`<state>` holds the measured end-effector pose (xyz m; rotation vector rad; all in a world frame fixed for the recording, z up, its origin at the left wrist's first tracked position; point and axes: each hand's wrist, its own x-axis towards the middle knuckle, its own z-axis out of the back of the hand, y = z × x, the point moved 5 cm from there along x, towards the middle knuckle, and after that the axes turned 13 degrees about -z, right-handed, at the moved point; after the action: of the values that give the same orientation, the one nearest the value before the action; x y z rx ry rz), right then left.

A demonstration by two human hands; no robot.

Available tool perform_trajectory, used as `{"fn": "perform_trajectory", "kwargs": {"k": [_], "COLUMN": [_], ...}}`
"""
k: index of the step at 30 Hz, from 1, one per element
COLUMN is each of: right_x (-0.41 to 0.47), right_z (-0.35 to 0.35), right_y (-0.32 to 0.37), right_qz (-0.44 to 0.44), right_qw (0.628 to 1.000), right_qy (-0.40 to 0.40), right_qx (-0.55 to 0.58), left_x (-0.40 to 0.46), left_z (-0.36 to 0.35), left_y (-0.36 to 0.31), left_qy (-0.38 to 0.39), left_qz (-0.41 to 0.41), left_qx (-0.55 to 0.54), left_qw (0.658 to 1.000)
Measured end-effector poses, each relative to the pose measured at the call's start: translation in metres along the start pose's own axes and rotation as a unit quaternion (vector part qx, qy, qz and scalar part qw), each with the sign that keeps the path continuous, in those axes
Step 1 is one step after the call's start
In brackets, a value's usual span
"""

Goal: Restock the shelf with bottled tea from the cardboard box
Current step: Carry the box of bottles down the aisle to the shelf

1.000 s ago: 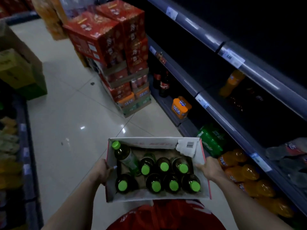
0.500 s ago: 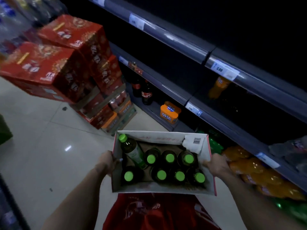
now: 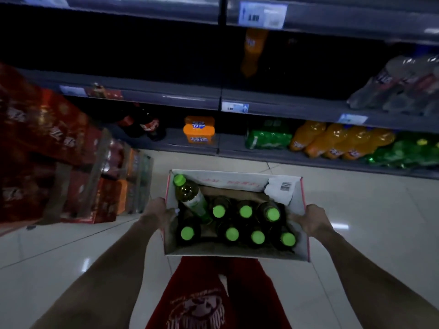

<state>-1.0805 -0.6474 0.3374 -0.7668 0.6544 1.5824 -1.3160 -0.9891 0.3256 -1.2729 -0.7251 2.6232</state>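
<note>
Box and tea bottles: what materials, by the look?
Cardboard box: matte paperboard, white outside, brown inside, judging by a torn flap and folded walls. Tea bottles: likely clear glossy plastic, since the tilted one shows liquid through it; green caps look like smooth plastic.

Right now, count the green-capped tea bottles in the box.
8. One tea bottle lies tilted in the cardboard box's far-left corner; three stand in the back row, four in the front row. None looks hidden.
</note>
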Motion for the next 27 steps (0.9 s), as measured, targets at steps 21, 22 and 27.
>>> {"fn": "perform_trajectory", "kwargs": {"k": [21, 22, 27], "right_x": [0.346, 0.352, 0.373], "right_z": [-0.291, -0.297, -0.321], "right_y": [0.017, 0.019, 0.024], "right_qz": [0.001, 0.004, 0.02], "right_qw": [1.0, 1.0, 0.999], "right_qy": [-0.02, -0.02, -0.022], "right_qx": [0.007, 0.006, 0.037], "left_x": [0.349, 0.357, 0.375], "left_z": [-0.208, -0.212, -0.225], "left_y": [0.194, 0.198, 0.211], "left_qy": [0.02, 0.017, 0.004], "left_qz": [-0.051, -0.051, -0.056], "left_qx": [0.114, 0.113, 0.112], "left_qw": [0.992, 0.992, 0.992]}}
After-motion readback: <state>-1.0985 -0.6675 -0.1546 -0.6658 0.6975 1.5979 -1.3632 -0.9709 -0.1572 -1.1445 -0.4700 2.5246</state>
